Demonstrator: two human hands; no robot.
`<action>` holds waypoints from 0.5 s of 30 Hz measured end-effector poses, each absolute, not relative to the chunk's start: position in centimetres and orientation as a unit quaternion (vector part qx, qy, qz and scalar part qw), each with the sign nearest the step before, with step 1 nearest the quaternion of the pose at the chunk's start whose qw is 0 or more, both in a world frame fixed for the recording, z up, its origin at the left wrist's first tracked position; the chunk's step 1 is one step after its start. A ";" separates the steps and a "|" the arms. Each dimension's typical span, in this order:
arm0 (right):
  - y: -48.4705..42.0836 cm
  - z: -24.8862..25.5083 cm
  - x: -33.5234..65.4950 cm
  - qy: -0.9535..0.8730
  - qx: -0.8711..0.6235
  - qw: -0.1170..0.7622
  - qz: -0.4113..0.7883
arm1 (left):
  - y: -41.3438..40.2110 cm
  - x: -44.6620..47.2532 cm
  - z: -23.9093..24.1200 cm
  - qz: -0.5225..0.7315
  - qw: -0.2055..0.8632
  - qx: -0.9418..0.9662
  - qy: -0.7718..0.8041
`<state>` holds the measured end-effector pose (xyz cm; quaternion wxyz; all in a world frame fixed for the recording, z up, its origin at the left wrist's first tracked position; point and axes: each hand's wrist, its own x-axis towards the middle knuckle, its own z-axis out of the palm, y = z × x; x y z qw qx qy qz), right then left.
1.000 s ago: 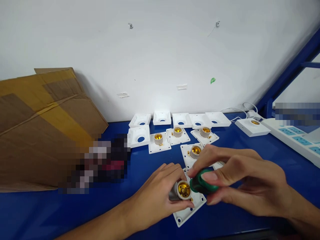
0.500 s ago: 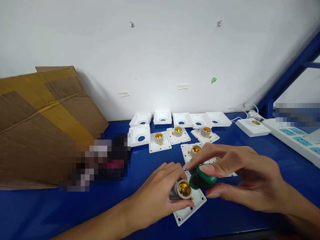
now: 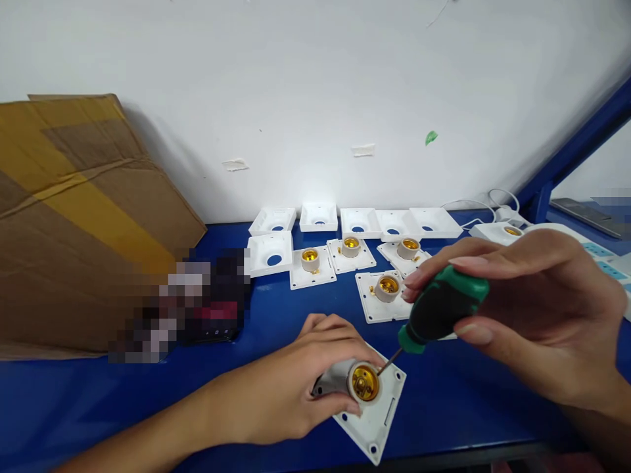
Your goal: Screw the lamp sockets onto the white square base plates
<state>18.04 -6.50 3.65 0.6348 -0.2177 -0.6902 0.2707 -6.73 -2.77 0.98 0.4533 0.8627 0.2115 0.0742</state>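
My left hand (image 3: 290, 387) is closed round a lamp socket (image 3: 362, 383) with a brass inside, fixed to a white square base plate (image 3: 377, 420) tilted up off the blue bench. My right hand (image 3: 532, 315) grips a screwdriver (image 3: 441, 309) with a green and black handle, held up and to the right. Its thin metal tip points down-left at the socket's mouth.
Several more socket plates (image 3: 382, 292) and white square covers (image 3: 270, 253) lie in rows at the back by the white wall. Flattened cardboard (image 3: 73, 223) leans at the left. A white power strip (image 3: 608, 266) and cable sit at the right. A blurred dark object (image 3: 197, 302) lies left of centre.
My right hand has lifted the screwdriver up and to the right, so its shaft now shows. My left hand has tipped the socket plate further toward me.
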 end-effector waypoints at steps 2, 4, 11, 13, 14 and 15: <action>-6.5 3.8 17.9 -0.689 -0.212 0.638 0.271 | -2.7 -6.7 1.1 0.089 0.463 0.857 0.210; -6.6 3.8 17.8 -0.693 -0.208 0.635 0.270 | -2.7 -6.6 0.7 0.122 0.467 0.848 0.219; -6.8 2.8 17.4 -0.742 -0.193 0.575 0.285 | -2.7 -6.5 -1.2 0.161 0.460 0.840 0.240; -6.8 2.7 17.3 -0.748 -0.187 0.566 0.291 | -2.7 -6.6 -1.2 0.156 0.459 0.841 0.242; -6.8 2.6 17.3 -0.748 -0.186 0.566 0.293 | -2.7 -6.6 -1.2 0.156 0.459 0.841 0.242; -6.8 2.6 17.3 -0.748 -0.184 0.565 0.294 | -2.7 -6.6 -1.2 0.156 0.460 0.840 0.241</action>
